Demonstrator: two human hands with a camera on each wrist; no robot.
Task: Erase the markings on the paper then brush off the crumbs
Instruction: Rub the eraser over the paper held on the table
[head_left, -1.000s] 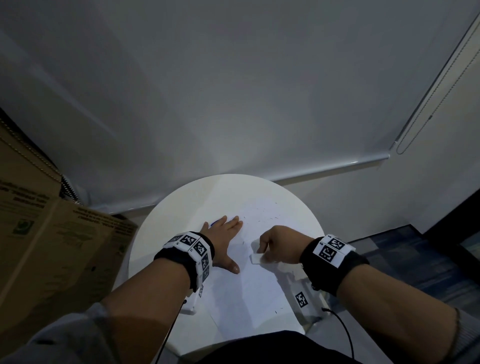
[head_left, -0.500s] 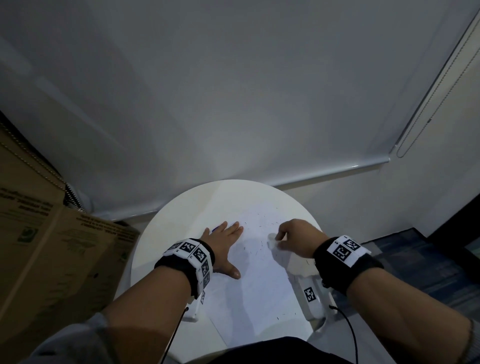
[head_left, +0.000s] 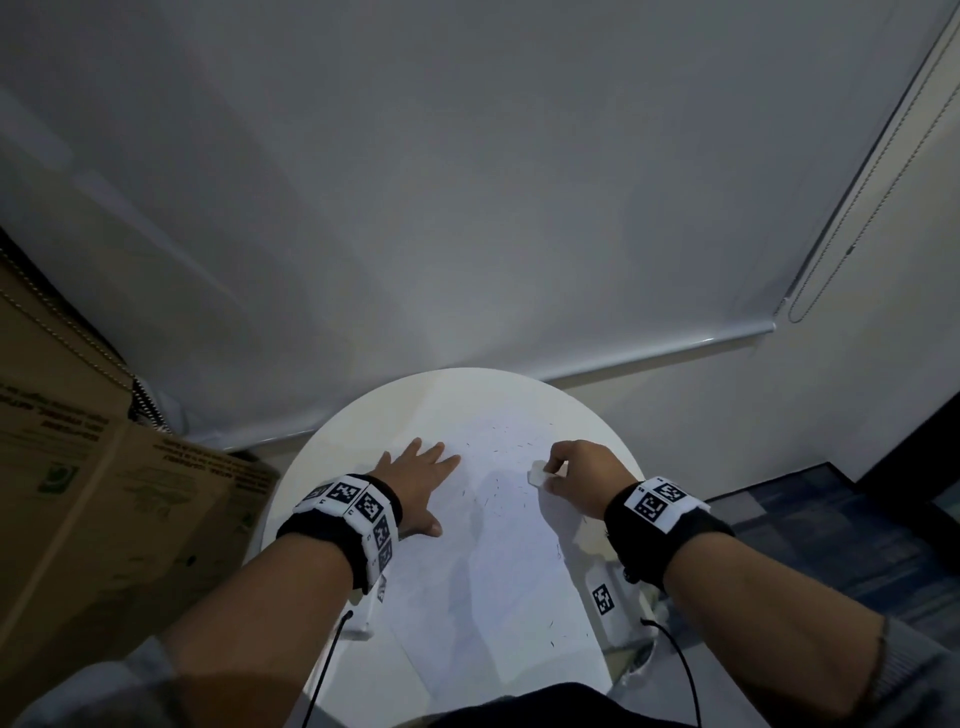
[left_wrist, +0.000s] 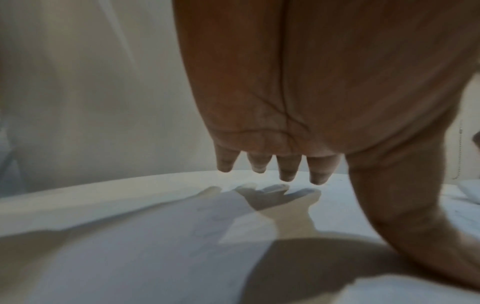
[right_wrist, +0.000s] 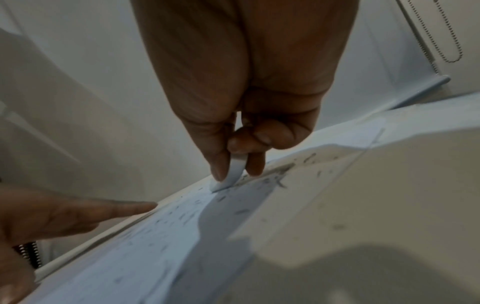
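A white sheet of paper (head_left: 493, 561) lies on the round white table (head_left: 332, 467). Dark eraser crumbs (head_left: 488, 493) are scattered over its far half. My right hand (head_left: 576, 467) pinches a small white eraser (head_left: 535, 474) between thumb and fingers; in the right wrist view the eraser (right_wrist: 233, 172) touches the paper (right_wrist: 145, 246) among crumbs (right_wrist: 187, 216). My left hand (head_left: 415, 483) lies flat with fingers spread on the paper's left edge. From the left wrist, its straight fingers (left_wrist: 285, 168) point to the table's far rim.
A brown cardboard box (head_left: 104, 493) stands close on the left of the table. A lowered white roller blind (head_left: 467, 182) hangs behind, its bead cord (head_left: 852, 228) at the right. Marker tags and cables hang under both wrists by the near table edge.
My right hand has moved the eraser from the middle of the sheet out to its far right part. More crumbs show on the paper. The left hand has stayed flat in place.
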